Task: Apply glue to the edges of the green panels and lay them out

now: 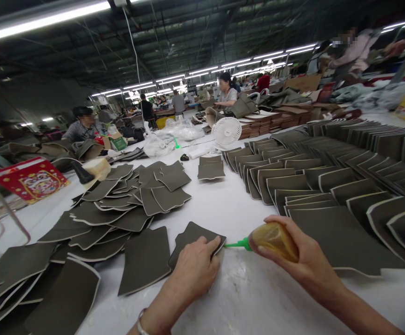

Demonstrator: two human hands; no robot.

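My right hand (305, 253) is wrapped round a squeeze bottle (274, 239) of amber liquid, tilted onto its side. Its thin green nozzle (239, 244) points left and meets the pale edge of a dark grey-green panel (192, 236) at the corner. With the fingers on top of that panel, my left hand (197, 265) holds it near this edge; the thumb is mostly hidden. Left of it lies another flat panel (144, 260) on the white table (237, 298). A loose pile of similar panels (108, 218) spreads further left.
Overlapping rows of panels (314, 181) fill the right side. A small stack (211, 168) lies mid-table, with a white fan (226, 131) behind it. A red printed box (29, 179) stands at the left edge. Several people work in the background, one person (227, 93) near brown stacks.
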